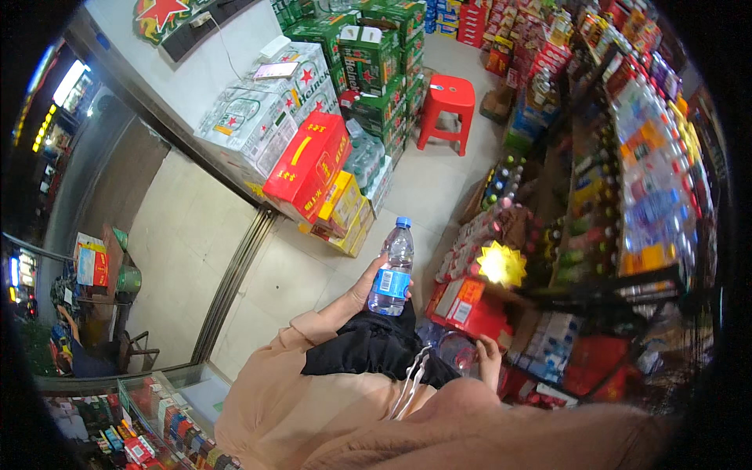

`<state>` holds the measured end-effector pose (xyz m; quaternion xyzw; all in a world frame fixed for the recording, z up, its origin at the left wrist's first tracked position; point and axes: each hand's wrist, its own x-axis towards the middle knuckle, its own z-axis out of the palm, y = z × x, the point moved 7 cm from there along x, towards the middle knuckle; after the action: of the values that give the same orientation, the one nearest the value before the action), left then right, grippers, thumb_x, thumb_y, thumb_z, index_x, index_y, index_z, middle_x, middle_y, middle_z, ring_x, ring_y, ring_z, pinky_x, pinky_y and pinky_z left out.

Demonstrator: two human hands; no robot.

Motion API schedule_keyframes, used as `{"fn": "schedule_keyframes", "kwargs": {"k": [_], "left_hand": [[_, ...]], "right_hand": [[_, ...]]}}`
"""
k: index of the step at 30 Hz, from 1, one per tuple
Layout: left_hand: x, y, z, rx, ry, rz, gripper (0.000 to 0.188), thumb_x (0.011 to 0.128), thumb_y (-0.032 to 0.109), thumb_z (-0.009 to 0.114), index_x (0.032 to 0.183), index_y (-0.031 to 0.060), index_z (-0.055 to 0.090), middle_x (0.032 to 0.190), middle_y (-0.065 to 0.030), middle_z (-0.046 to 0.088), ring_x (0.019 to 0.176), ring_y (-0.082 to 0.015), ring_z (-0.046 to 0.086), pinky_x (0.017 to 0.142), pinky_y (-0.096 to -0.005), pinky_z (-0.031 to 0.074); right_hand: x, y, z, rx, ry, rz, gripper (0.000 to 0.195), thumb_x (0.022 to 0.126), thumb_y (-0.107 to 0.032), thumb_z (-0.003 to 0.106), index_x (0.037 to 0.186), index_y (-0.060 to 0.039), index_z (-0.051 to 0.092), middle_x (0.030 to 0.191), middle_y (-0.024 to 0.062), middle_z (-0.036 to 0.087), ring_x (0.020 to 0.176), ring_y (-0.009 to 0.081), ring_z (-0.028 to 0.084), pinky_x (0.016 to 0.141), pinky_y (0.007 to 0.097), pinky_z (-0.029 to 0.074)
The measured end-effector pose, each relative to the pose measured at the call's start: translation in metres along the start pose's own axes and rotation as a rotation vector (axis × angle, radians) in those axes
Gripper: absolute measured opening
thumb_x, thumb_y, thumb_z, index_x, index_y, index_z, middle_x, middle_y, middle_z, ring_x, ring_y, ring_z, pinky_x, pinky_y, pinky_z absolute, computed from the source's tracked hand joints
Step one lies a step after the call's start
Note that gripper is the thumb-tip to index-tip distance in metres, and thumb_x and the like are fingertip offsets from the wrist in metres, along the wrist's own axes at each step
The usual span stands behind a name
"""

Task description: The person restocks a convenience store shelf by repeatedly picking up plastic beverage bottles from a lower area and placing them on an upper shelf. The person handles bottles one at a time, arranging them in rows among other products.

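Observation:
My left hand [365,288] is closed around the side of a clear plastic water bottle [399,252] with a blue cap and a blue label. The bottle stands nearly upright in front of my black trousers and looks almost full. Lower right, my right hand [488,352] hangs by my side with its fingers bent, close to a large clear plastic container [457,350] and a red carton [470,308]. Whether those fingers touch either one I cannot tell.
Stacked beer cartons [376,64], a red carton [308,167] and yellow boxes [346,205] rise ahead on the left. A red plastic stool [447,108] stands beyond. Shelves of bottles [652,176] line the right. A door track [235,282] crosses the floor; a seated person [94,355] is outside.

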<state>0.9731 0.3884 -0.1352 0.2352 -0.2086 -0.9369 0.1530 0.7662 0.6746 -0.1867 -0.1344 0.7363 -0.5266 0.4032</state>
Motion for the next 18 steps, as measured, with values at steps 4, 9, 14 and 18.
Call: {"fn": "schedule_keyframes", "kwargs": {"k": [4, 9, 14, 18], "left_hand": [[0.041, 0.059, -0.031, -0.050, 0.007, -0.043, 0.061, 0.087, 0.059, 0.054, 0.119, 0.0072, 0.051, 0.099, -0.0168, 0.066, 0.081, -0.0288, 0.068, 0.072, -0.0399, 0.057], [0.073, 0.146, -0.056, -0.077, -0.031, -0.096, 0.063, 0.088, 0.057, 0.051, 0.127, 0.0073, 0.047, 0.111, -0.0218, 0.062, 0.086, -0.0334, 0.067, 0.080, -0.0446, 0.055], [0.089, 0.212, -0.061, -0.091, 0.041, -0.056, 0.065, 0.087, 0.060, 0.052, 0.126, 0.0070, 0.048, 0.107, -0.0192, 0.063, 0.086, -0.0318, 0.067, 0.073, -0.0430, 0.057], [0.107, 0.228, -0.046, -0.166, 0.016, -0.048, 0.066, 0.087, 0.061, 0.052, 0.121, 0.0043, 0.051, 0.098, -0.0182, 0.065, 0.080, -0.0318, 0.068, 0.071, -0.0421, 0.057]], "right_hand": [[0.070, -0.036, 0.061, -0.125, -0.074, 0.020, 0.026, 0.095, -0.013, 0.057, 0.117, 0.0002, 0.057, 0.079, 0.0022, 0.058, 0.064, 0.0074, 0.052, 0.058, 0.0237, 0.045], [0.134, -0.083, 0.137, -0.236, -0.097, -0.021, 0.028, 0.093, -0.014, 0.059, 0.118, -0.0019, 0.057, 0.079, 0.0043, 0.060, 0.069, 0.0100, 0.058, 0.063, 0.0253, 0.048], [0.177, -0.074, 0.156, -0.436, -0.109, -0.024, 0.030, 0.090, -0.015, 0.064, 0.118, -0.0045, 0.058, 0.079, 0.0072, 0.063, 0.069, 0.0117, 0.061, 0.062, 0.0278, 0.051], [0.224, -0.040, 0.124, -0.631, -0.022, -0.071, 0.034, 0.087, -0.017, 0.067, 0.118, -0.0061, 0.058, 0.083, 0.0086, 0.065, 0.067, 0.0128, 0.062, 0.062, 0.0292, 0.052]]}}
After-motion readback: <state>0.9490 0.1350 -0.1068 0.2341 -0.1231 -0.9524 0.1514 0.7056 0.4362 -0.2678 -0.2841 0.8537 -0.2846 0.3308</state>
